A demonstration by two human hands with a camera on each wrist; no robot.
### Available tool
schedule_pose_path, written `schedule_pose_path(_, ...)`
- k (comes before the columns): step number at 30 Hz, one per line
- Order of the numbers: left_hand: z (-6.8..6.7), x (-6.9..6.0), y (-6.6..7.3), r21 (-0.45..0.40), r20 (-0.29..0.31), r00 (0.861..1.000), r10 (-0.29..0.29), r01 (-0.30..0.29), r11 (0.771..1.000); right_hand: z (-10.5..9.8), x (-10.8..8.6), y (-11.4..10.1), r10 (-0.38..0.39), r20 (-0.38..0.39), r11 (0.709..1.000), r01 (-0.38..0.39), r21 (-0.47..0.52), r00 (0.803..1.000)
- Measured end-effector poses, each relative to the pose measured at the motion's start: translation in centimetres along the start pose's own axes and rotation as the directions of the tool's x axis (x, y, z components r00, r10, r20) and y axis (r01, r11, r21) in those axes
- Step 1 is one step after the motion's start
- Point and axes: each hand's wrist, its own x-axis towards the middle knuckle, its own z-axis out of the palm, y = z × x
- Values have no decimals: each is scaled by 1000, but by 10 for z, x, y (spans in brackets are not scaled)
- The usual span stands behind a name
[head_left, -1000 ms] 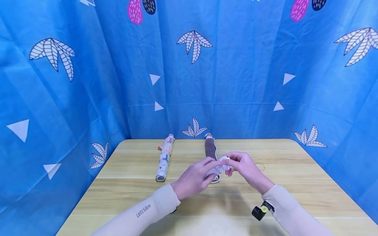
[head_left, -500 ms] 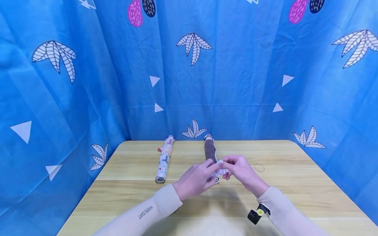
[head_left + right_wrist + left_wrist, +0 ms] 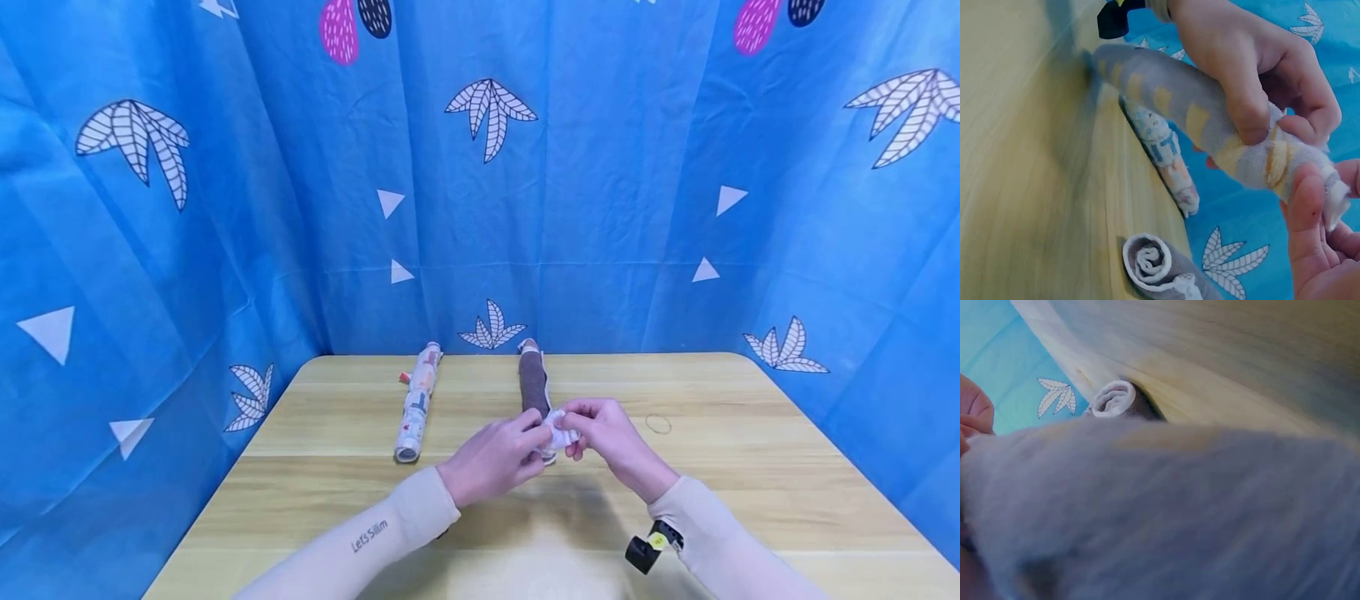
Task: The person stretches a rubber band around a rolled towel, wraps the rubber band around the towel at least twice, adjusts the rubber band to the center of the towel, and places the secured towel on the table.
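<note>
a person's two forearms in pale sleeves [image 3: 360,537] reach from the near side over a light wood-grain desk [image 3: 300,492], a small black device [image 3: 641,554] showing at the right wrist. the left hand [image 3: 491,462] is curled around a rolled grey towel with yellow patches [image 3: 1172,87], its thumb pressing along the roll. the right hand [image 3: 611,433] is nearly closed, pinching the towel's pale, bunched end between thumb and fingers. the towel is held above the desk, between the hands; a yellowish band [image 3: 1277,162] seems to circle it close to the pinched end, though exactly how it wraps is hard to tell. compared with a second ago, the left fingers have drawn back from the tip, both sets of fingertips sit slightly nearer the wearer, and a thin loop [image 3: 658,424] on the desk, partly covered then, now shows as a full ring. that suggests small adjustments at the banded end, with the towel's roll already formed. farther on, two more rolls lie well apart on the desk: a brown-grey towel roll [image 3: 534,383] with white edging, partly hidden behind the hands, and a white patterned roll [image 3: 418,404] off to the left. behind everything hangs a blue curtain [image 3: 600,208] printed with white leaves and triangles.
</note>
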Motion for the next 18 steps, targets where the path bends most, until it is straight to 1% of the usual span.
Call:
schedule_pose_path(2,0,0,-3,-68,17,999,-38,39,997,-1,3,1,2,11,1000,-2,12,1000)
schedule_pose_path(3,-1,0,-4,-116,30,997,-68,71,991,-2,4,2,-2,24,1000,1,9,1000)
schedule_pose_path(4,-2,0,-6,-171,46,993,-104,111,979,-3,5,3,-12,44,1000,13,-3,999)
schedule_pose_path(5,-3,0,-7,-228,67,987,-143,155,961,-5,6,3,-30,68,999,31,-28,997)
schedule_pose_path(6,-4,-1,-8,-291,92,979,-184,203,935,-7,6,3,-47,92,997,52,-54,995)
schedule_pose_path(7,-5,-1,-9,-351,117,968,-223,250,902,-9,6,3,-71,118,993,81,-82,990)
schedule_pose_path(9,-7,-2,-11,-459,169,945,-279,325,827,-14,4,1,-122,169,981,145,-131,978)
schedule_pose_path(11,-9,-2,-13,-545,201,930,-307,367,754,-19,2,-1,-168,214,965,205,-166,962)
schedule_pose_path(12,-9,-1,-14,-580,211,925,-316,379,721,-20,0,-3,-191,235,956,235,-178,953)
schedule_pose_path(13,-10,-1,-14,-608,217,921,-322,386,694,-21,0,-4,-215,254,944,268,-194,943)
schedule_pose_path(14,-11,0,-14,-629,219,920,-325,388,674,-22,-1,-6,-236,270,932,297,-210,933)
schedule_pose_path(15,-11,0,-15,-643,215,921,-325,384,663,-23,-2,-7,-253,282,921,320,-223,925)
schedule_pose_path(17,-11,0,-14,-661,203,923,-328,376,649,-22,-2,-9,-273,285,906,345,-247,919)
schedule_pose_path(18,-11,0,-13,-665,196,924,-328,371,648,-22,-2,-9,-279,279,901,351,-255,919)
